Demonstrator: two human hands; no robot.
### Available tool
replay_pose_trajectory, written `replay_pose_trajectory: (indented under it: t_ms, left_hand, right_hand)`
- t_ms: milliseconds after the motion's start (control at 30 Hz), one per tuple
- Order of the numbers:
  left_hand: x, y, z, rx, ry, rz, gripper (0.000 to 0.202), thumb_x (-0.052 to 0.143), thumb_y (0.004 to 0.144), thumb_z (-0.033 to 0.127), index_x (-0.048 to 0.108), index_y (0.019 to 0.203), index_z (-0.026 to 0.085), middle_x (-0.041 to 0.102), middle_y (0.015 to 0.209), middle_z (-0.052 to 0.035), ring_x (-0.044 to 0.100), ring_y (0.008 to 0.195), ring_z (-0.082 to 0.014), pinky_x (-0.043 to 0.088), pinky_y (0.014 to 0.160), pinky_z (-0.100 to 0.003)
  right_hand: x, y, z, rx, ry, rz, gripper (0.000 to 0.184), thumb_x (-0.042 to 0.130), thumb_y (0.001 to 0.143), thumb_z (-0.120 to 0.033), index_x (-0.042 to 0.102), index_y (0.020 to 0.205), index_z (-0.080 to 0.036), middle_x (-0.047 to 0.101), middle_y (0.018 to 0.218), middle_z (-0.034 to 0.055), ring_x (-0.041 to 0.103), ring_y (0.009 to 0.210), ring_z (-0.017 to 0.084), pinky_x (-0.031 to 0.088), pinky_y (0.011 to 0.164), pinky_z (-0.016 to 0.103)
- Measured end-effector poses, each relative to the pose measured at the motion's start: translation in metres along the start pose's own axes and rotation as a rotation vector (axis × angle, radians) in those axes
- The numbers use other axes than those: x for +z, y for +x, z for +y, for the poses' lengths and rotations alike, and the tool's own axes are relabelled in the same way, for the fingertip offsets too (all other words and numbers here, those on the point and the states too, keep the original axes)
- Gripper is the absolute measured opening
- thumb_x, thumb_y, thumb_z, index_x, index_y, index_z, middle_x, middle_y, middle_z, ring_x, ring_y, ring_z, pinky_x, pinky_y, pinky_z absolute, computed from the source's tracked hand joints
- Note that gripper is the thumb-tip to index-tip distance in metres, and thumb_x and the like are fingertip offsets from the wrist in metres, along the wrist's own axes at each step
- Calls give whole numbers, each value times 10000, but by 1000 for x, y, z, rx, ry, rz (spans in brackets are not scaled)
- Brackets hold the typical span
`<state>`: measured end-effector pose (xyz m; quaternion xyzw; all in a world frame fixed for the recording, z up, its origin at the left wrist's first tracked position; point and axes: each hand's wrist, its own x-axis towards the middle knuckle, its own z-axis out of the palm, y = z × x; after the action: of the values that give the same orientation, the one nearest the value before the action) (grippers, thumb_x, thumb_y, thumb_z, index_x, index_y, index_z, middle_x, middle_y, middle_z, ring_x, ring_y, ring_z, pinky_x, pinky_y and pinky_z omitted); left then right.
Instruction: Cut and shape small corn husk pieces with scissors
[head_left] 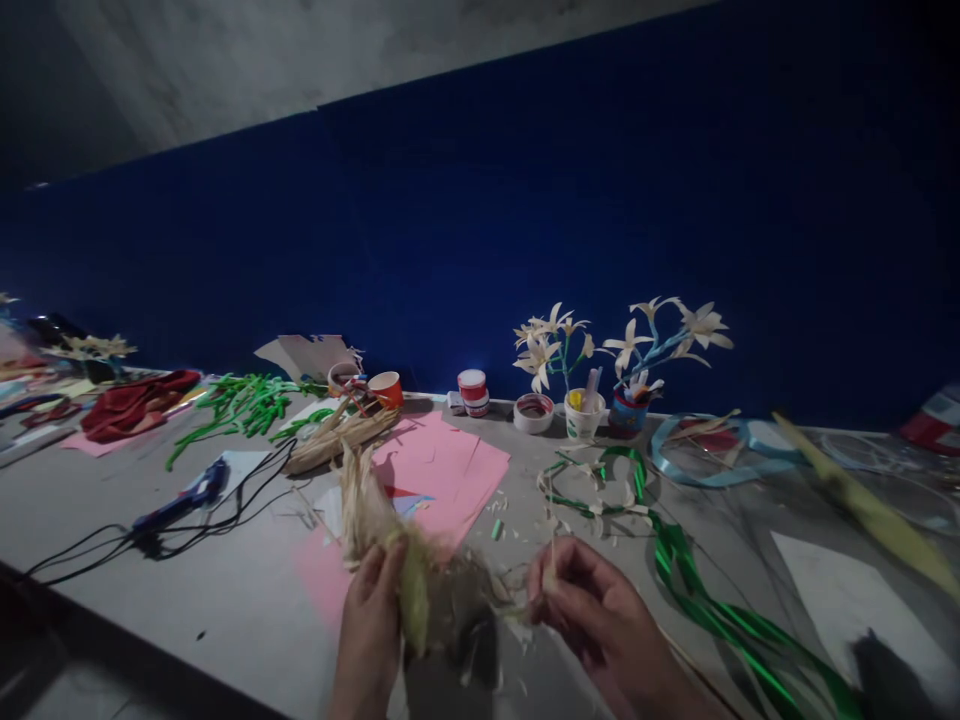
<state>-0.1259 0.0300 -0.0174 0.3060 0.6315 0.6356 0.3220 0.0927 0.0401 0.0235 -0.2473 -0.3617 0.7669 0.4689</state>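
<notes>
My left hand (373,620) is closed around a pale dried corn husk (364,500) that stands up above the fingers. Yellowish fibres (415,597) hang from it beside that hand. To the right, my right hand (592,615) pinches a thin pale strand between thumb and fingertips. Loose wisps stretch between the two hands, though blur hides how they join. Behind my left hand lie pink paper sheets (450,470) and a bundle of dried husks (322,445).
A blue glue gun (180,505) with black cord lies left, near green pipe cleaners (244,405). Cups with husk flowers (553,340) stand along the back by a blue panel (525,220). Green ribbon (720,600) and white paper (855,600) lie right.
</notes>
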Motion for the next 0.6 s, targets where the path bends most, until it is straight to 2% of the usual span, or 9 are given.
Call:
replay_pose_trajectory:
  t_ms: [133, 200, 300, 333, 400, 467, 533, 600]
  left_hand:
    - [2, 8, 2, 148, 242, -94, 281, 838, 581, 383, 623, 556, 204, 504, 512, 55, 464, 523, -149, 372, 510, -238]
    - [0, 7, 6, 198, 312, -118, 243, 850, 553, 358, 653, 582, 218, 517, 522, 46, 463, 518, -158, 374, 516, -243]
    - [-11, 0, 20, 250, 432, -174, 162, 790, 652, 387, 739, 718, 247, 677, 757, -37, 596, 677, -226, 439, 627, -276]
    - [-16, -4, 27, 304, 578, -218, 173, 719, 733, 427, 745, 712, 258, 696, 843, -59, 624, 757, -248, 447, 690, -291]
    - [-21, -16, 39, 360, 710, -177, 244, 640, 788, 473, 755, 736, 264, 707, 990, -87, 646, 820, -275, 461, 695, -304]
    - [-17, -31, 48, 402, 679, -184, 233, 650, 781, 469, 767, 811, 270, 709, 1033, -96, 645, 853, -288, 480, 681, -297]
    - [-4, -49, 49, 371, 500, -386, 212, 610, 840, 415, 753, 827, 260, 722, 900, -87, 644, 814, -267, 484, 712, -287]
    - [12, -64, 44, 220, 347, -685, 196, 644, 827, 405, 747, 801, 240, 714, 795, -71, 631, 735, -239, 477, 690, -277]
  right_hand:
    - [-5, 1, 0, 144, 72, 90, 320, 841, 682, -376, 581, 692, -190, 613, 649, -42, 522, 554, 79, 417, 569, 195]
    - [-8, 1, 2, 161, 82, 137, 344, 859, 655, -386, 580, 686, -187, 608, 607, -52, 526, 529, 72, 427, 556, 188]
    - [-11, -1, 4, 149, 76, 181, 372, 881, 611, -398, 577, 663, -189, 618, 582, -50, 549, 525, 85, 445, 547, 197]
    - [-12, -2, 5, 144, 70, 192, 372, 882, 610, -397, 577, 661, -189, 625, 588, -48, 557, 528, 88, 450, 548, 201]
    - [-13, -3, 6, 133, 57, 210, 367, 878, 619, -395, 576, 661, -190, 632, 598, -47, 559, 528, 90, 451, 545, 205]
    - [-13, -4, 9, 115, 43, 214, 360, 868, 639, -402, 577, 667, -191, 633, 606, -48, 556, 532, 89, 445, 547, 205]
    - [-12, -4, 12, 87, 29, 203, 359, 861, 650, -416, 581, 672, -192, 624, 599, -53, 549, 536, 89, 439, 553, 207]
    - [-10, -5, 13, 54, 8, 179, 349, 849, 671, -425, 589, 674, -192, 613, 586, -53, 541, 544, 95, 433, 561, 215]
